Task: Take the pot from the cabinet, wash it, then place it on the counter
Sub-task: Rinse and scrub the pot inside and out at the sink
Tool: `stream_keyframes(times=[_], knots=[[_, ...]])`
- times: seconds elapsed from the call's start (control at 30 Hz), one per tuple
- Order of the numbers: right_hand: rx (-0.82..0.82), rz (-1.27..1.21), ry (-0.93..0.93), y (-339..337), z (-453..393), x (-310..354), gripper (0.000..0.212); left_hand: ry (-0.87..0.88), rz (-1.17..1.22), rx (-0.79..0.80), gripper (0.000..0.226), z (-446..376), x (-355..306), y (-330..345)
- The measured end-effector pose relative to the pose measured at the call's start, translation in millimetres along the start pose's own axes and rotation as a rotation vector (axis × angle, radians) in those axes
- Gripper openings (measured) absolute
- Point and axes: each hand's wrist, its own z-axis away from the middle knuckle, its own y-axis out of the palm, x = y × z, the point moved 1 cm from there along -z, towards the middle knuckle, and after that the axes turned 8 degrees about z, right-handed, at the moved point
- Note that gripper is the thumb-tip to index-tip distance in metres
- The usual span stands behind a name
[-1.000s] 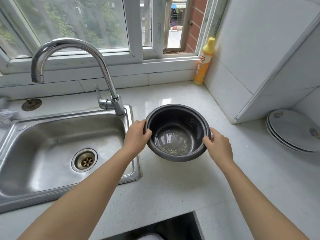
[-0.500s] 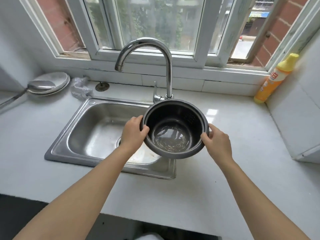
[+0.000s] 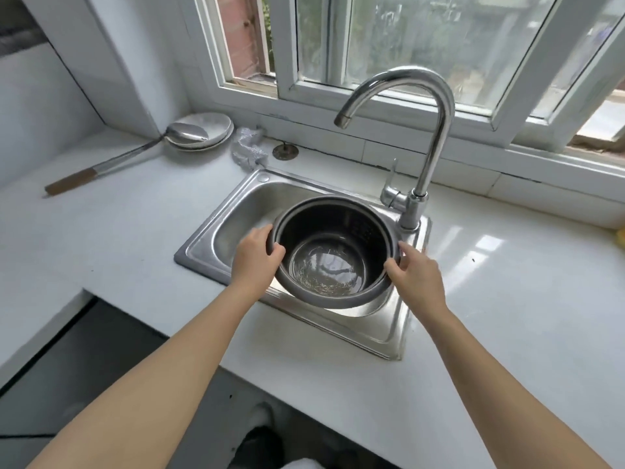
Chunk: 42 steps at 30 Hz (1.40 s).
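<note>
A round dark pot [image 3: 333,255] with a scratched, shiny bottom hangs upright over the steel sink [image 3: 233,211], below and in front of the curved tap [image 3: 426,106]. My left hand [image 3: 255,257] grips its left rim, thumb inside. My right hand [image 3: 414,274] holds the right rim. The pot hides most of the sink's basin and the drain. No water runs from the tap.
The white counter [image 3: 507,299] surrounds the sink. At the back left stand stacked white plates [image 3: 216,128] with a long ladle [image 3: 135,152] resting on them, a crumpled clear bag [image 3: 248,148] and a drain plug [image 3: 285,151]. A window runs behind the tap.
The pot has travelled left from above the counter to above the sink, both hands still on its rim. My view has swung left with it.
</note>
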Motion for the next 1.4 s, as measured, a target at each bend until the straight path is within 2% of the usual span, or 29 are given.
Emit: stream_keyframes(times=[0.27, 0.37, 0.63, 0.83, 1.0, 1.23, 1.4], knots=[[-0.028, 0.023, 0.073, 25, -11, 26, 0.016, 0.031, 0.044, 0.066, 0.036, -40, 30, -12], [-0.067, 0.033, 0.139, 43, -15, 45, 0.016, 0.078, 0.049, 0.125, 0.024, -68, 46, -19], [-0.175, -0.001, 0.421, 90, -8, 92, 0.015, 0.224, 0.108, 0.353, 0.036, -138, 77, -32], [-0.234, 0.003, 0.598, 104, 0, 104, 0.021, 0.26, 0.126, 0.482, 0.033, -158, 90, -15], [-0.242, -0.014, 0.677, 109, -1, 100, 0.031, 0.264, 0.156, 0.542, 0.031, -162, 94, -1], [-0.159, -0.07, 0.706, 124, -12, 97, 0.045, 0.236, 0.132, 0.571, 0.036, -171, 112, 10], [-0.105, -0.079, 0.711, 143, -28, 86, 0.042, 0.185, 0.062, 0.597, 0.035, -178, 124, 27]])
